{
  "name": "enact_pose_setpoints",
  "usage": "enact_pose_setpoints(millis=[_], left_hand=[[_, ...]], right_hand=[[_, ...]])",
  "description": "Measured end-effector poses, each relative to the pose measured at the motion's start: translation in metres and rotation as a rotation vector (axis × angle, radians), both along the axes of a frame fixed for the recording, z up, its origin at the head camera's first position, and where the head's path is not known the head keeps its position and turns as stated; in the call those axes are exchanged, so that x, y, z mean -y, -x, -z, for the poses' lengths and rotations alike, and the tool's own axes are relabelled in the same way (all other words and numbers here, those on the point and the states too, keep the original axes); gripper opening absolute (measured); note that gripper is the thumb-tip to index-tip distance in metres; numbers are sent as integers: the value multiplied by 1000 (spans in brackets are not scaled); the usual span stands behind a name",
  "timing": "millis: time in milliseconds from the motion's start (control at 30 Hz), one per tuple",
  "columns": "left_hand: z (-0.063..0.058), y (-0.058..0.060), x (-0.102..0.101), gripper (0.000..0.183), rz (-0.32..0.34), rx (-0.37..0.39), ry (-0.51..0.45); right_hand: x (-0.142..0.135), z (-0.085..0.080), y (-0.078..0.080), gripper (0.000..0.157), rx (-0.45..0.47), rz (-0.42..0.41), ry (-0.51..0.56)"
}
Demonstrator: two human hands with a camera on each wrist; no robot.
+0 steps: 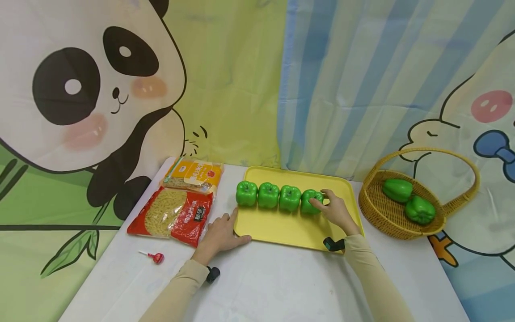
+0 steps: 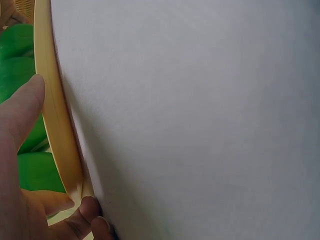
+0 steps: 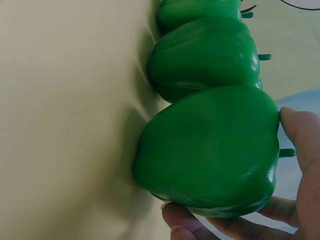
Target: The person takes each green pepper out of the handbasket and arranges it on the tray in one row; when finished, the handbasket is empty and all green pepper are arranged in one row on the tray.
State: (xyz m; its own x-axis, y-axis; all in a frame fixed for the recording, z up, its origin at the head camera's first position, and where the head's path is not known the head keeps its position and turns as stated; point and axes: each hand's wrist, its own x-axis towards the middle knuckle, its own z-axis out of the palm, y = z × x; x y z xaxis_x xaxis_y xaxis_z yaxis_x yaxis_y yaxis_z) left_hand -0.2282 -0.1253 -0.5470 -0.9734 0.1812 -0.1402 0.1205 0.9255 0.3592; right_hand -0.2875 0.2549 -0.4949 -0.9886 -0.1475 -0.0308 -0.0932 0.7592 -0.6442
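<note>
Four green bell peppers stand upright in a row on a yellow tray. My right hand grips the rightmost bell pepper, thumb at its top by the stem and fingers along its outer side. That pepper sits against its neighbour in the right wrist view. At the tray's front left corner is my left hand, with its thumb against the front rim and the other fingers around the corner. Part of this hand is cut off in the left wrist view.
A wicker basket holding two more green peppers stands right of the tray. Left of it lie a red pasta bag and an orange food bag. A red lollipop lies at the front left.
</note>
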Motion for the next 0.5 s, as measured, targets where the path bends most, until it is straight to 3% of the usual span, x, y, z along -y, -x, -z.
enact_pose_setpoints(millis=[500], left_hand=[[-2, -1, 0, 114, 11, -31, 3]], right_hand=[[2, 0, 2, 87, 14, -7, -23]])
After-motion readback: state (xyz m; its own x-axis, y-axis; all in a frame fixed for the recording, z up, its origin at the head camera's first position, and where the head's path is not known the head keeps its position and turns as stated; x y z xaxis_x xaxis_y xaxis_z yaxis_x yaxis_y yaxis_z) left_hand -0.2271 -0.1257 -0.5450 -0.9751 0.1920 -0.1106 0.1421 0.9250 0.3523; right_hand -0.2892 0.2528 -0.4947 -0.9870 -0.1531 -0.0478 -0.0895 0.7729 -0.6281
